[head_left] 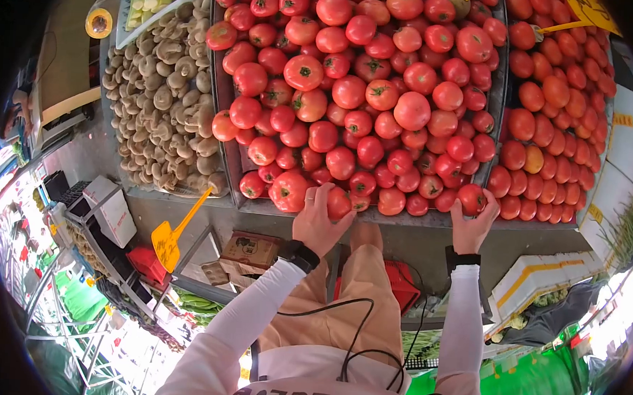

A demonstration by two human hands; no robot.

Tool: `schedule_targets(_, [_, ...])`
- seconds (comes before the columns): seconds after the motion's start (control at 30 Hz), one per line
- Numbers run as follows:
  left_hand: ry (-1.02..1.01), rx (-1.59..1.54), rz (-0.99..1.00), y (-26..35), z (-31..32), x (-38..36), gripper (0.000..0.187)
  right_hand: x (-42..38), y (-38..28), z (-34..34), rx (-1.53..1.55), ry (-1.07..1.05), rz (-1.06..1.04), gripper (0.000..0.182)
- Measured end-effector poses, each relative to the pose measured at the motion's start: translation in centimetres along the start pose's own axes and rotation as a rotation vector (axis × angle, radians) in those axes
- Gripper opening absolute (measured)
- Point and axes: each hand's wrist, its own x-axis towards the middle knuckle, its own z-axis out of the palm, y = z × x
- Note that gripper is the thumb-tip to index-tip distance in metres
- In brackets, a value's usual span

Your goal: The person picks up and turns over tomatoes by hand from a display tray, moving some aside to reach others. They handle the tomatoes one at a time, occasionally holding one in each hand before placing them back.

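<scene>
A broad bin is heaped with red tomatoes (pixel 348 92) in front of me. At its near edge my left hand (pixel 321 223) has its thumb and fingers closed round a tomato (pixel 339 203). A larger, ribbed tomato (pixel 288 190) lies just left of those fingers. Near the bin's right front corner, my right hand (pixel 471 227) grips another tomato (pixel 471 198) between thumb and fingers. Both held tomatoes are still down among the others at the front of the heap. A dark band circles each wrist, and a ring shows on the left hand.
Brown mushrooms (pixel 163 98) fill the bin to the left, with a yellow price tag (pixel 165 245) sticking out over its front edge. Oval tomatoes (pixel 555 92) lie in rows on the right. Below are a cardboard box (pixel 255 249), a red stool (pixel 400 288) and loose black cables (pixel 368 311).
</scene>
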Motion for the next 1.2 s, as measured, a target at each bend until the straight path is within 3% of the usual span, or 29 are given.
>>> schedule_targets(0.33, [0.033, 0.075, 0.075, -0.3, 0.9, 0.4, 0.072, -0.4, -3.7, -1.4, -0.002, -0.324, 0.017, 0.066])
schedule_targets(0.53, [0.01, 0.046, 0.056, -0.1, 0.6, 0.8, 0.071, -0.2, -3.6, 0.4, 0.004, -0.28, 0.079, 0.063])
schedule_targets(0.73, [0.094, 0.077, 0.117, -0.8, 0.9, 0.6, 0.069, 1.7, -8.2, -1.0, -0.252, -0.122, -0.196, 0.061])
schedule_targets(0.9, [0.084, 0.074, 0.168, -1.3, 1.2, 0.8, 0.068, 7.3, -15.8, 3.3, -0.039, -0.104, -0.474, 0.065])
schedule_targets(1.2, [0.056, 0.07, 0.165, -1.6, 0.4, 0.7, 0.067, 8.8, -18.7, 8.8, -0.331, -0.092, -0.474, 0.055])
